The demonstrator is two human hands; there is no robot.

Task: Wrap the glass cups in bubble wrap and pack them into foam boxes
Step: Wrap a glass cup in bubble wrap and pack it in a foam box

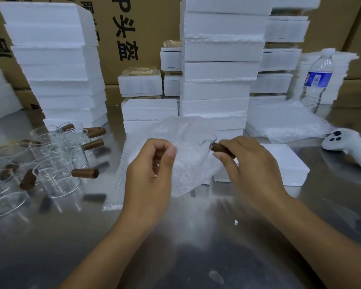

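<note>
My right hand grips the brown wooden handle of a glass cup whose clear rim shows just above it. A sheet of bubble wrap covers most of that cup, held up above the steel table. My left hand pinches the near edge of the sheet between thumb and fingers. Several bare glass cups with wooden handles stand at the left of the table. A flat white foam box lies just beyond my right hand.
Tall stacks of foam boxes rise behind the work spot and at the back left. More bubble wrap lies at the right, with a water bottle and a white controller. Cardboard cartons stand at the back.
</note>
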